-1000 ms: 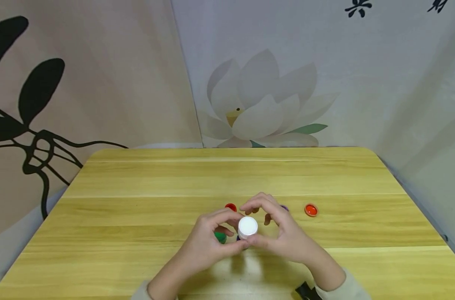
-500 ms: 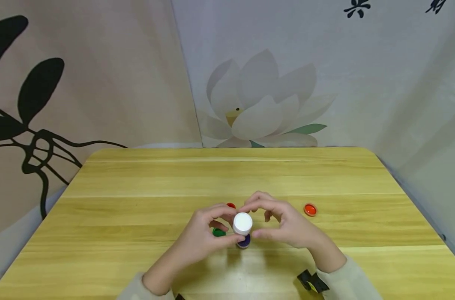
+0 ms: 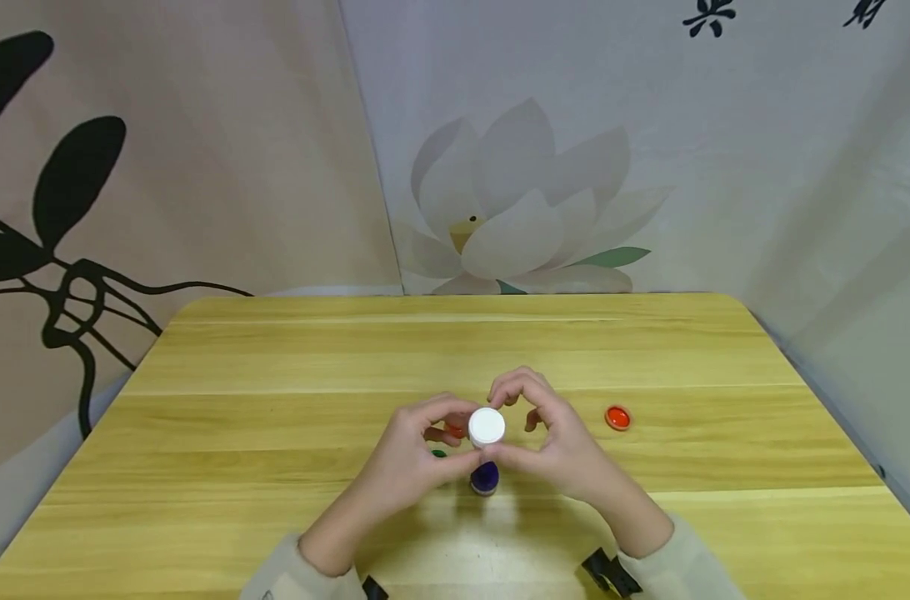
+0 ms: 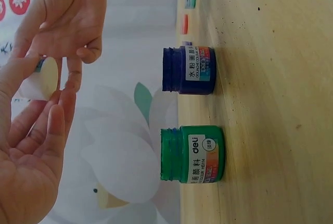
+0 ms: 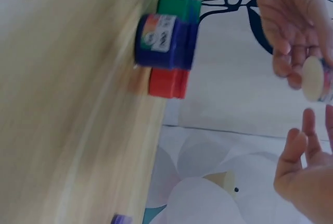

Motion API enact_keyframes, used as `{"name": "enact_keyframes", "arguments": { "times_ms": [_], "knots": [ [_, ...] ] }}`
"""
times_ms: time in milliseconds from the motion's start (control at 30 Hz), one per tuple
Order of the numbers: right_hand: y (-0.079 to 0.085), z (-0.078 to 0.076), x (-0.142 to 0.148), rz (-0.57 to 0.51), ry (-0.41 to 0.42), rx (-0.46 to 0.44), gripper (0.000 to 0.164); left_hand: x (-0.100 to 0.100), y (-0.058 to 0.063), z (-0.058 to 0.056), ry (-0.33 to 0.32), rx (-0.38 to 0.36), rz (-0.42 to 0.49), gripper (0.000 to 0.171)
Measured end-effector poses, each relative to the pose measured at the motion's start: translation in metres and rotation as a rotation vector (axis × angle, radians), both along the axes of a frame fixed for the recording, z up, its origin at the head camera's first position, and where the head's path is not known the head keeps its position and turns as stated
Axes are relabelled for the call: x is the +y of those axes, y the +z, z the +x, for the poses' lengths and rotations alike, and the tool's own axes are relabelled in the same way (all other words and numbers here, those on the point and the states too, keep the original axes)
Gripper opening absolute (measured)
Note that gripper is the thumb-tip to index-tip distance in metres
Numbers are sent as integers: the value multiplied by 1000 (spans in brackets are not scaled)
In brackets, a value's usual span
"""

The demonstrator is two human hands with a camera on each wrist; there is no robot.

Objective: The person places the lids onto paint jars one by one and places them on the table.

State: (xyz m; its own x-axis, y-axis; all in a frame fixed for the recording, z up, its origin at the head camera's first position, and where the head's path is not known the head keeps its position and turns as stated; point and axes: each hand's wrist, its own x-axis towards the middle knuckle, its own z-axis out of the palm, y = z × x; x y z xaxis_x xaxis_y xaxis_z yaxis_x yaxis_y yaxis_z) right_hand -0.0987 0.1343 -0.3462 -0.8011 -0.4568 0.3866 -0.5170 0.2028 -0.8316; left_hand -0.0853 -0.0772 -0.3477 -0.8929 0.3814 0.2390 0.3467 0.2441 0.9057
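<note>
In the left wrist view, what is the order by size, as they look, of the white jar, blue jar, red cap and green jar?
1. Green jar
2. Blue jar
3. White jar (partly hidden)
4. Red cap

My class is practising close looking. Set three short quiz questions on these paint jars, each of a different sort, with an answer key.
1. Multiple choice: what colour is the jar held up above the table?
a) red
b) white
c) green

2. True or false: the blue jar stands on the table without a lid.

3. Short answer: in the left wrist view, which jar's label shows the word "deli"?

Key:
1. b, the white jar.
2. True; the bare screw threads at its neck show.
3. The green jar.
</note>
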Motion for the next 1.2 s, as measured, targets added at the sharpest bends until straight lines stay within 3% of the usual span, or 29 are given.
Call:
{"name": "enact_keyframes", "arguments": {
  "times_ms": [167, 433, 667, 900, 1200],
  "knots": [
    [1, -3, 3, -22, 26, -30, 44, -2, 0, -5, -28, 5, 25, 33],
    [1, -21, 15, -124, 219, -62, 38, -7, 3, -17, -112, -28, 28, 33],
    [2, -26, 15, -110, 255, -70, 30, -6, 4, -20, -133, -40, 26, 32],
    [-2, -24, 12, -98, 204, -58, 27, -3, 3, -18, -95, -14, 0, 35],
    [-7, -18, 2, -141, 3, -18, 30, 5, 3, -16, 52, 27, 7, 35]
  ]
}}
